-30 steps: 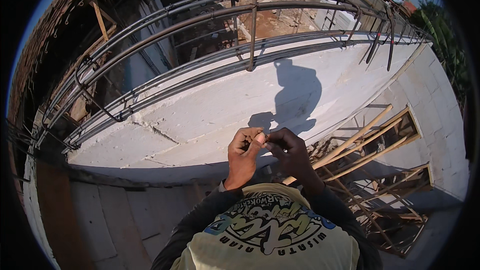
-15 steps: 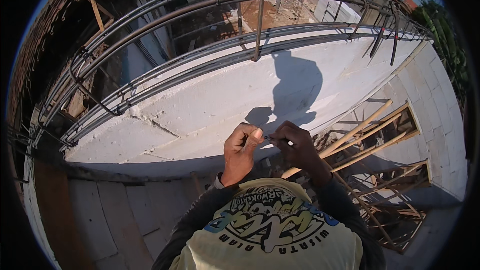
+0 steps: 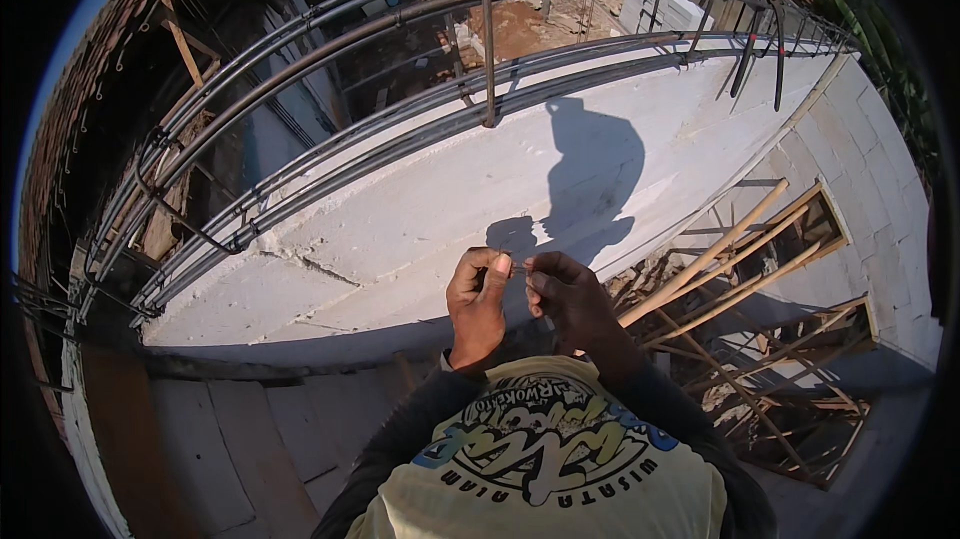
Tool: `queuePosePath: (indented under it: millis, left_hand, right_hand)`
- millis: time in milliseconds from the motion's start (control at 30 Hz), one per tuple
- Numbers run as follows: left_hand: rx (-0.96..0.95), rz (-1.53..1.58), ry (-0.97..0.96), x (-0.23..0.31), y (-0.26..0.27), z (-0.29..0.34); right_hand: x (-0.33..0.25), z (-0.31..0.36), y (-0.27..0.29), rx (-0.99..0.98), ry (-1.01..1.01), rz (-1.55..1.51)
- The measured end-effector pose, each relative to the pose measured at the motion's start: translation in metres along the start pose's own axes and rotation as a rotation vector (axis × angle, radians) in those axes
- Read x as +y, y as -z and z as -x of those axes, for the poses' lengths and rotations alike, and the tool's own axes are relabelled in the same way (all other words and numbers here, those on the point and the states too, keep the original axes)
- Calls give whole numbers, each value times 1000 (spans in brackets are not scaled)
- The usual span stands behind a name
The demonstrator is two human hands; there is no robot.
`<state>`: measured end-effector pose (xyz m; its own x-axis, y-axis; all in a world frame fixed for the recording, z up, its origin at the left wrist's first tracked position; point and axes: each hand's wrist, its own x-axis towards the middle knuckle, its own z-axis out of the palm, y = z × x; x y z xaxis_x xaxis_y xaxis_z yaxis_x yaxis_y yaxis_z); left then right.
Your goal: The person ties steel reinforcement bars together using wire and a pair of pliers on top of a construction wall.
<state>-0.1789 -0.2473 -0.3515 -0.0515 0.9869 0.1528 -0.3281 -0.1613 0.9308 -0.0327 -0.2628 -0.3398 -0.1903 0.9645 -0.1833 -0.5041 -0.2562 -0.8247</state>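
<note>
My left hand [image 3: 478, 301] and my right hand [image 3: 570, 297] meet in front of my chest, thumbs and fingertips pinched close together. Between them runs a short, thin dark piece of wire [image 3: 519, 270], its ends hidden in the fingers. Both hands are closed on it. Just beyond them stands a white block wall [image 3: 420, 229] with shadows cast on its face. Along the wall's top lies a cage of steel reinforcing bars [image 3: 400, 114], joined by a bent stirrup [image 3: 489, 49]; neither hand touches it.
To the right, wooden poles [image 3: 710, 254] cross framed openings in a block wall [image 3: 850, 169]. Several dark bar ends [image 3: 778, 59] hang at the far right of the cage. A tiled roof edge [image 3: 85, 109] lies at the left, with rubble ground beyond the wall.
The view has shifted slightly. My right hand has turned, its fingers now pointing up more beside the left thumb. Both hands still pinch the wire.
</note>
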Motion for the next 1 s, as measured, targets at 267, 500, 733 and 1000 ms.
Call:
queuePosePath:
  millis: [267,500,733,1000]
  left_hand:
    - [202,22,-160,8,6,-9]
    - [54,-216,-189,3,-5,-1]
    - [-9,161,-48,12,-22,-11]
    - [-330,-199,-158,83,-81,-45]
  right_hand:
    - [-27,-1,12,-230,-112,733]
    - [-36,5,13,-183,580,1068]
    - [-15,15,5,65,402,753]
    - [-112,19,37,396,773,751]
